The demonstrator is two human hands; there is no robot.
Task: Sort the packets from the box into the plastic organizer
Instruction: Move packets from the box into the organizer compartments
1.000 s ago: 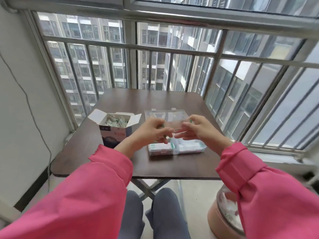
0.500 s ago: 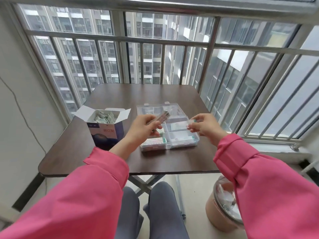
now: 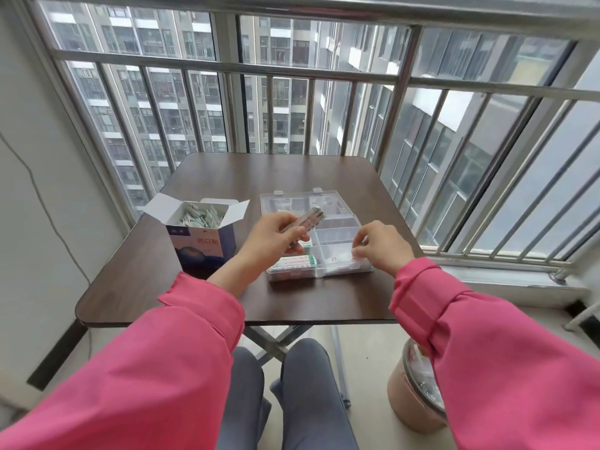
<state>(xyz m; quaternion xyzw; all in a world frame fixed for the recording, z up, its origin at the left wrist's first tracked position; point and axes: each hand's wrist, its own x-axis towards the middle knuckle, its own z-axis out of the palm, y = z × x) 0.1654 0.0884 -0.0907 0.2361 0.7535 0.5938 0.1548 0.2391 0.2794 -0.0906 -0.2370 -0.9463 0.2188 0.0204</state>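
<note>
Since half a second ago: your right hand (image 3: 383, 246) has lowered from mid-air to the near right compartment of the plastic organizer (image 3: 337, 227), fingers curled on a white packet (image 3: 341, 257) lying there. Your left hand (image 3: 276, 237) holds its place above the organizer's left side, gripping a stack of packets (image 3: 306, 220) tilted up to the right.

Handling: seat the white packet flat inside the dividers before letting go; feed from the stack one piece at a time.

Packets: thin, flat, pale sachets, some with green print. Location: more stand loose in the open box (image 3: 201, 230) on the left of the table (image 3: 227, 177); a green-edged bundle (image 3: 297, 262) fills the near left compartment.
</note>
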